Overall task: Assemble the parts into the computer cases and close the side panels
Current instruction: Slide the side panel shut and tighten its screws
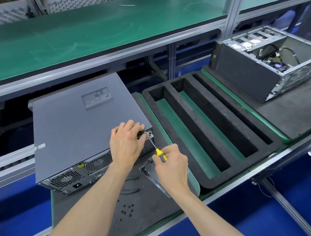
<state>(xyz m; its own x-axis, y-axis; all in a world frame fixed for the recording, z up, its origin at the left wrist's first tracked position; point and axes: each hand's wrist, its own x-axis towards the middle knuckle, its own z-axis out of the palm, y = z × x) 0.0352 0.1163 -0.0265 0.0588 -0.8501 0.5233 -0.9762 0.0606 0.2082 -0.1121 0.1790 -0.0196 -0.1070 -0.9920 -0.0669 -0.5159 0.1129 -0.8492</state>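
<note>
A grey computer case [75, 129] lies on its side on a black mat, its side panel closed on top and its rear facing me. My left hand [126, 140] rests on the panel's near right corner, fingers curled over the edge. My right hand [170, 165] grips a yellow-handled screwdriver [158, 152], whose tip meets the case's rear corner right beside my left fingers. Several small black screws [127, 209] lie loose on the mat in front of the case. A second case [271, 60] stands open at the right, showing cables and drive bays.
A black foam tray [207, 122] with three long empty slots lies between the two cases. A thin metal plate [152, 170] lies under my right hand. A green shelf [87, 33] runs overhead behind the cases. The bench's front edge is close to me.
</note>
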